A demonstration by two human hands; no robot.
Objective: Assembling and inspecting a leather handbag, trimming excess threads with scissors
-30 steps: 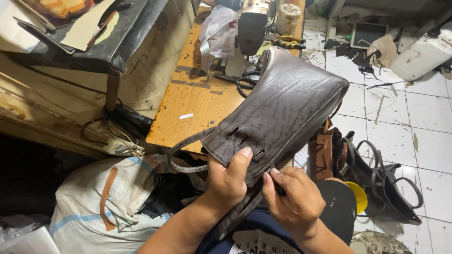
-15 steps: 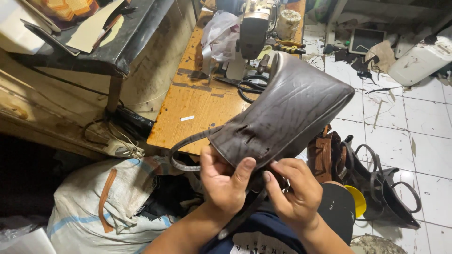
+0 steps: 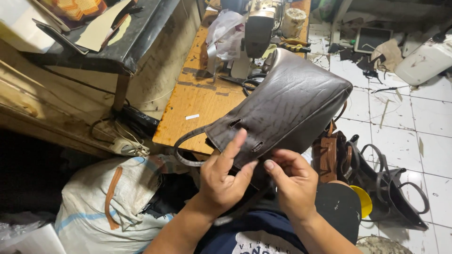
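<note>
Holding the dark brown leather bag (image 3: 287, 110) up over the lap, the person has both hands at its near, lower end, so the whole body of the bag runs up and away from the fingertips, its long axis slanting from the hands toward the far right, where its rounded end hangs above the edge of the wooden worktable (image 3: 193, 101). The left hand (image 3: 223, 176) is closed around that near edge, thumb pressed flat on the face of the leather just beside the two small slots, the other fingers curled out of sight behind it. The right hand (image 3: 294, 181) sits just to the right and slightly below, fingers bent, thumb and forefinger meeting at the bag's lower edge; whether they pinch the leather or only touch it I cannot tell. A thin strap (image 3: 183, 143) loops out to the left of the left hand's fingers. Both hands are equally close to the slots, the left thumb nearest. Beyond the fingertips a sewing machine (image 3: 259, 28) stands on the table, well apart.
</note>
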